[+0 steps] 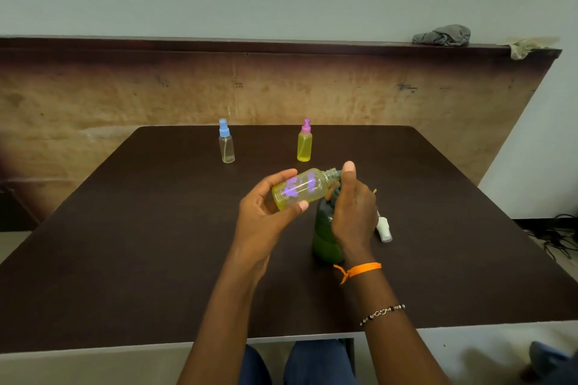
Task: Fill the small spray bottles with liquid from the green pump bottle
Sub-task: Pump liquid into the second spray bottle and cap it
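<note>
Right now the left hand [266,206] holds an uncapped small spray bottle [300,189] tilted nearly on its side above the middle of the dark table [125,244], thumb underneath and fingers curled over the far side. That bottle is clear with purple markings, holds yellow-green liquid, and its open threaded neck points right, toward the top of the green pump bottle [325,234]. The right hand [353,212] is wrapped around the pump head of the green bottle, thumb raised just beside the small bottle's neck; the pump head itself is hidden under the fingers, so whether it is pressed down cannot be told. The green bottle stands upright on the table, just right of centre.

Just right of the green bottle, a white spray cap [384,230] lies on its side on the table.

Toward the far edge stand 2 more small bottles, well apart from each other. The left 1, with a blue spray cap [224,128], looks almost empty, with only a little liquid at the bottom. The right 1, with a pink spray cap [306,126], is full of yellow liquid.

An orange thread [359,269] and a beaded bracelet [381,313] sit on the right wrist. On the ledge behind the table, far right, lies a crumpled grey cloth [442,35].
</note>
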